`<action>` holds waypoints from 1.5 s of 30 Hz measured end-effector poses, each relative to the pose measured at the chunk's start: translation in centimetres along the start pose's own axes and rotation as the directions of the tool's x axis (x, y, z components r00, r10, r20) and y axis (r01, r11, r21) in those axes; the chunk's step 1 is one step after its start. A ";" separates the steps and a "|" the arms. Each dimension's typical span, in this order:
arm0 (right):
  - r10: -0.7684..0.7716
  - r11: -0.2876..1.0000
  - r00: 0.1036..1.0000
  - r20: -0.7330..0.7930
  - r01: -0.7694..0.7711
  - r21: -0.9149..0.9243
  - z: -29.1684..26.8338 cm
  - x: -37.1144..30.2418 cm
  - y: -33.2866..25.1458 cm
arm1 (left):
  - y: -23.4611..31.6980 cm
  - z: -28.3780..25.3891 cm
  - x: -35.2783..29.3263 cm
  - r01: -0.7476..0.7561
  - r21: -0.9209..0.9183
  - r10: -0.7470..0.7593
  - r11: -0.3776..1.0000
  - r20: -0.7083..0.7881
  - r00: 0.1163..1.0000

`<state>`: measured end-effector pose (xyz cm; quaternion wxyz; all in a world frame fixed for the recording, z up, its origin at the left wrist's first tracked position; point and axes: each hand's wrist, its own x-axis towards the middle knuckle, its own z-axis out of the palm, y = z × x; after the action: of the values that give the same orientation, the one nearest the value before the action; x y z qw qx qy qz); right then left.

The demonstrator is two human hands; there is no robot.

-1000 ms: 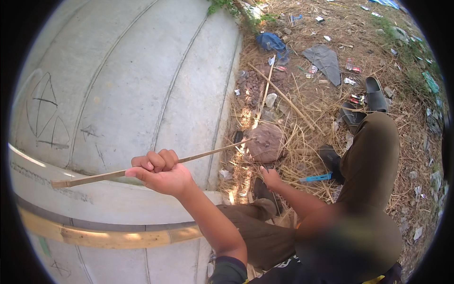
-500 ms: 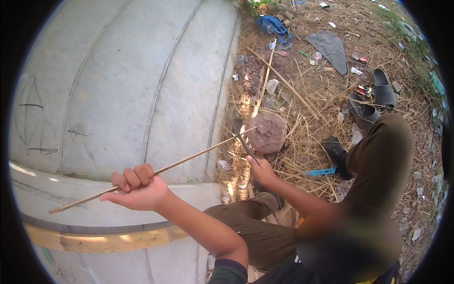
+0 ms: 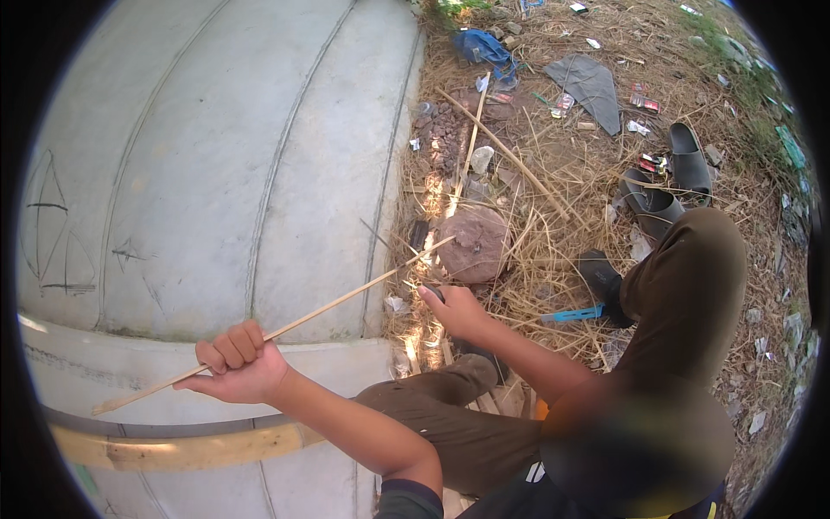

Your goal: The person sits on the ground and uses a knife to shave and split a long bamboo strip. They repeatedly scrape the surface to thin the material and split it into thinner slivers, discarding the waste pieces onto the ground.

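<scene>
Left hand [image 3: 235, 362]: the fingers are curled tightly round a pale wooden strip [image 3: 337, 301], which is gripped nearer to its left end. A short length is left jutting out to the left of these fingers; the longer part is extended up and to the right, past the tips of the right fingers, and its far end is seen over the edge of a reddish-brown stone [image 3: 475, 246].

Right hand [image 3: 458, 311]: the fingers are closed round the handle of a dark-handled tool [image 3: 434, 292]. Its thin blade is pointed up and left from these fingers and is crossed with the strip; whether the two are in contact cannot be told.

Surroundings: the stone is set just beyond the right fingers, with dry straw [image 3: 536, 255] strewn beside it. A light-blue object [image 3: 573, 314] is found to the right of the right fingers. Below the left fingers, a yellowish pole [image 3: 199, 451] is seen; beyond them, a grey concrete wall [image 3: 207, 190].
</scene>
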<state>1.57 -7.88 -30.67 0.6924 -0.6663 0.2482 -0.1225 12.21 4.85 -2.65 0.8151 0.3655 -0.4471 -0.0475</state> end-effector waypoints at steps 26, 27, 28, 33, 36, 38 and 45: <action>0.378 0.914 0.823 -0.424 -0.405 0.029 -2.4 0.1 16.4 | -1.0 3.4 0.3 -0.088 0.242 0.187 0.966 -0.421 0.888; 0.406 0.907 0.823 -0.396 -0.416 0.065 -3.6 0.2 16.2 | -1.2 3.6 0.4 -0.090 0.276 0.210 0.957 -0.447 0.870; 0.360 0.930 0.843 -0.399 -0.356 0.087 -3.2 0.5 15.6 | -1.4 4.0 0.5 -0.090 0.309 0.234 0.947 -0.470 0.851; 0.116 0.991 0.979 -0.165 -0.104 0.080 1.4 2.0 9.5 | -2.6 5.3 1.1 -0.083 0.508 0.380 0.858 -0.516 0.767; 0.105 0.985 0.981 -0.160 -0.081 0.153 3.0 1.6 8.4 | -2.9 5.9 1.0 -0.076 0.536 0.389 0.841 -0.500 0.774; 0.274 0.956 0.942 -0.196 -0.245 0.161 2.5 1.2 8.7 | -3.1 6.3 0.9 -0.075 0.549 0.387 0.832 -0.479 0.788; 0.316 0.910 0.948 0.032 -0.313 0.271 -3.3 4.0 2.3 | -3.0 5.9 0.9 -0.094 0.460 0.332 0.883 -0.470 0.818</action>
<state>2.90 -12.55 -33.59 0.7864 -0.5153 0.3373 -0.0467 8.93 -0.96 -1.95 0.8096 0.4754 -0.2401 0.2466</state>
